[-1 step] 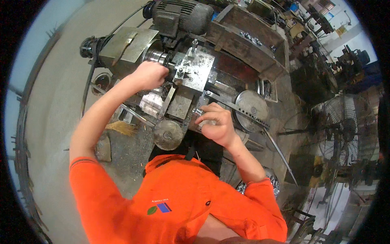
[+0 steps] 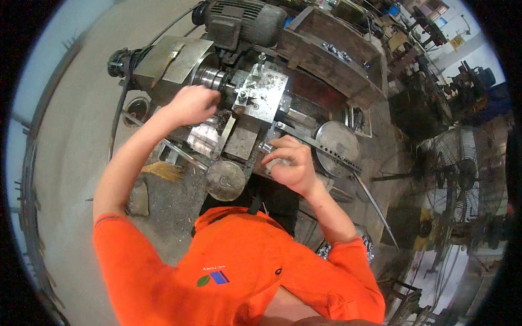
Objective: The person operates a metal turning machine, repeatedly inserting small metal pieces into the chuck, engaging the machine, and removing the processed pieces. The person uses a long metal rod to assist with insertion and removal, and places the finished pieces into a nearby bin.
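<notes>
My left hand is closed, fingers curled, just in front of the lathe's shiny spindle chuck. Its fingertips are hidden, so whether it holds anything does not show. Right of it sits the steel tool post block, with upright bolts on top. In my right hand, thumb and fingers close round a small shiny metal cylinder; I cannot tell whether it is loose or fixed to the machine. Beneath and between the hands lie the flat metal slide and a round handwheel.
Behind the lathe stand a ribbed motor and a rusty metal trough with small shiny parts in it. A large disc and a long rod are on the right, near a caged fan. A straw broom lies at left.
My left hand has shifted slightly left, away from the tool post, showing more of the chuck. My right hand stays nearly in place, still on the small metal cylinder.
</notes>
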### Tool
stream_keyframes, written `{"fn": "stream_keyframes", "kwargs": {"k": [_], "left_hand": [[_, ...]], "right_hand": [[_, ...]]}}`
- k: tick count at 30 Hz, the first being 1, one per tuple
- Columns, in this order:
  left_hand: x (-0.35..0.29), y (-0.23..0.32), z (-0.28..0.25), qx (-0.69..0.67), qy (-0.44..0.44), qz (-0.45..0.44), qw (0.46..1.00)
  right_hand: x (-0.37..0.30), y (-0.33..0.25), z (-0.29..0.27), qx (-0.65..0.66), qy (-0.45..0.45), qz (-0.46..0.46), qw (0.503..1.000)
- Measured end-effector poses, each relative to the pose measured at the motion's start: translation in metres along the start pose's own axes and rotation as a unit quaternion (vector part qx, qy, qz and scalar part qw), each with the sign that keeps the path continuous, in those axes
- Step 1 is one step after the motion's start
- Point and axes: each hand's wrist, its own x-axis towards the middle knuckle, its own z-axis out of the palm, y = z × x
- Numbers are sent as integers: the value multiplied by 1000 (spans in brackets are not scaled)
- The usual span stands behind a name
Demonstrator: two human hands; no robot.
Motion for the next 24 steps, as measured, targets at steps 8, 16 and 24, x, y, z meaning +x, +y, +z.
{"fn": "stream_keyframes", "kwargs": {"k": [8,16,24], "left_hand": [[-229,-129,-1,-49,251,-319,913],[-356,-125,87,-406,140,-534,728],[-328,-99,60,-303,118,-547,772]], "right_hand": [[81,22,13,-68,-7,-117,991],[174,78,62,-316,-170,21,933],[188,91,81,-289,-160,90,940]]}}
